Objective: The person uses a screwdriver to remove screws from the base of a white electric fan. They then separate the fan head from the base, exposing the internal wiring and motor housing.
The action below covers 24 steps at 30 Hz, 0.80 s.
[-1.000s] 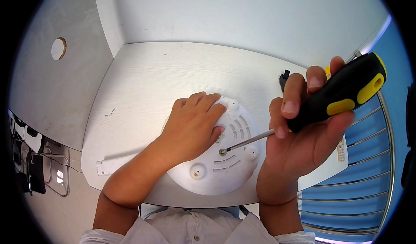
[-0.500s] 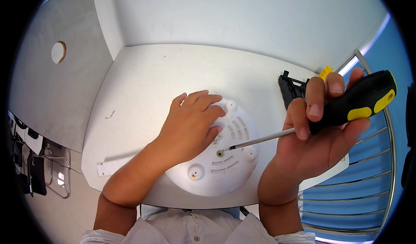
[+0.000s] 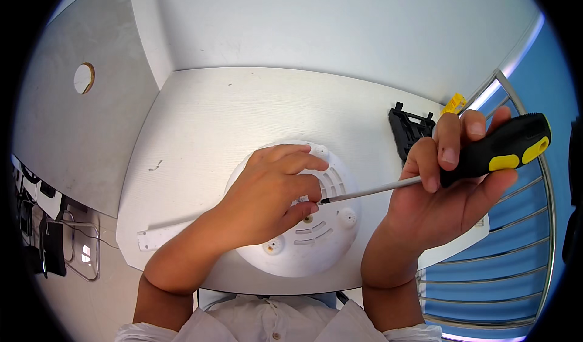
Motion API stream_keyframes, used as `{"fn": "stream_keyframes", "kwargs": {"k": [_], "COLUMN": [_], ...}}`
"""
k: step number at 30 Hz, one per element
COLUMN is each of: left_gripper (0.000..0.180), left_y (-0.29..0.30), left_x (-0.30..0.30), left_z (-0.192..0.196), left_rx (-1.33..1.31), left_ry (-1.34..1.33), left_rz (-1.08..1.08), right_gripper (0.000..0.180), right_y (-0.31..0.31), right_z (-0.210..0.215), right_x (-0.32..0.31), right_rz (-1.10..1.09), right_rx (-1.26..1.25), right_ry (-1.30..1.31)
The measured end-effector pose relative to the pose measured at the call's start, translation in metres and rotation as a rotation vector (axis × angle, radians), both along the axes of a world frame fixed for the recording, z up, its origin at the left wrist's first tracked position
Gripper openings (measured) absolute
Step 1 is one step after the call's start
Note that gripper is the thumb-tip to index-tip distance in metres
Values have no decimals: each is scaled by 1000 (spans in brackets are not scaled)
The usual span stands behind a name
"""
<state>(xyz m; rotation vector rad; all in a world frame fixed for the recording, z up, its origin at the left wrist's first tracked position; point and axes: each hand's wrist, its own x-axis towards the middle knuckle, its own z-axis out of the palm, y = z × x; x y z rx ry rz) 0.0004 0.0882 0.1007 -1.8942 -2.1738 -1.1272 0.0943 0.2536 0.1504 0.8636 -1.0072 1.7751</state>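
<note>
On the surface [image 3: 200, 117], near side, a round white base [image 3: 325, 256] is lying, probably light and stiff, best held by its rim, while the right hand [image 3: 440, 202] is gripping a screwdriver [image 3: 495, 148]; whether the half-curled left hand [image 3: 267, 190] is pinching something, I cannot tell.

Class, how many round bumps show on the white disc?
3: one bump near the far edge of the disc, one near its right edge, one toward its near left. The left hand covers part of the disc and may hide more.
</note>
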Motion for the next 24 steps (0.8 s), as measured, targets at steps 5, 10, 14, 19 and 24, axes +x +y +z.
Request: {"fn": "stream_keyframes", "kwargs": {"k": [5,10,14,19,24], "left_gripper": [15,7,9,9,10], "left_y": [-27,-99,-136,-133,-124], "left_x": [-27,-82,-144,-184,-196], "left_z": [13,18,-53,-89,-107], "left_rx": [56,-131,-549,-755,-700], "left_ry": [-128,-178,99,162,141], "left_rz": [172,727,850,854,824], "right_gripper": [51,51,52,54,54], "right_y": [-1,18,17,9,0], "right_z": [6,9,6,7,7], "right_x": [9,24,21,21,14], "right_rz": [-31,-47,-35,-64,41], "right_rx": [-47,-50,-39,-20,-20], "right_ry": [-19,-9,-2,-35,-68]}}
